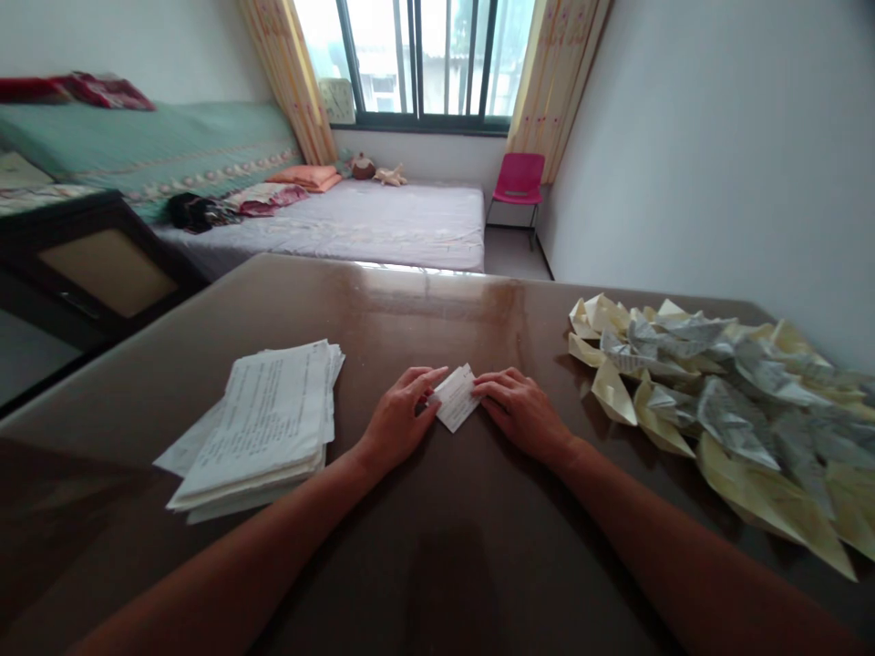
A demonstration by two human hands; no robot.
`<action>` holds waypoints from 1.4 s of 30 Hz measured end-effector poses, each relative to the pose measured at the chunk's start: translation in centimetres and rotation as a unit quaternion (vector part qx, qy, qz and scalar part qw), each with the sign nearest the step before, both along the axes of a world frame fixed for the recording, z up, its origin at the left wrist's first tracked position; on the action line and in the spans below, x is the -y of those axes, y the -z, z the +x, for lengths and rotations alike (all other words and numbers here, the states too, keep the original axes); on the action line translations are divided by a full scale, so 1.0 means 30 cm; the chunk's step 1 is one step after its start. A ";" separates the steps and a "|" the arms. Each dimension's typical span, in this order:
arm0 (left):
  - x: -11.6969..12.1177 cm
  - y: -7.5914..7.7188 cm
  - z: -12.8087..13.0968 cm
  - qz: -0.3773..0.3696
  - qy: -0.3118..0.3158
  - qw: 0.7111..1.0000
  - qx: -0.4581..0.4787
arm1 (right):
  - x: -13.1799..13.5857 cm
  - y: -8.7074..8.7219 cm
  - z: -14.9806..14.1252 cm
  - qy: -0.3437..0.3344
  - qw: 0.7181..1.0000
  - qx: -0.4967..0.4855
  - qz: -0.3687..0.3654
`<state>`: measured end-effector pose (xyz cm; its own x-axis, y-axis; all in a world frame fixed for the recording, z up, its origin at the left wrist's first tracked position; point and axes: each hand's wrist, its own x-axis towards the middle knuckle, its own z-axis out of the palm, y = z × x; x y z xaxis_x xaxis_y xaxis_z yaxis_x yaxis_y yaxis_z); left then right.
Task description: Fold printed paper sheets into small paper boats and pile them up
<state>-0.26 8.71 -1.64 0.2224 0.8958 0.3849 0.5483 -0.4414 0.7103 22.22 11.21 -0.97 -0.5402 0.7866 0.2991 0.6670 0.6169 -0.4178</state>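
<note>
A small folded piece of printed paper lies between my hands over the middle of the brown table. It is squarish and turned with a corner toward me. My left hand holds its left edge, thumb below and fingers reaching over the top. At its right edge, the fingertips of my right hand grip the paper, the thumb partly hidden. To the left rests a stack of printed sheets. Many folded paper boats, some cream and some grey with print, crowd the right side of the table.
The glossy brown table has its far edge near a bed with pillows and toys. A pink chair stands by the right wall, under the window. A dark cabinet is at the left.
</note>
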 end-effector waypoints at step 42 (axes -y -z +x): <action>0.030 -0.037 -0.020 0.149 0.122 0.941 -0.277 | 0.002 -0.061 0.038 -0.177 0.982 0.057 -0.032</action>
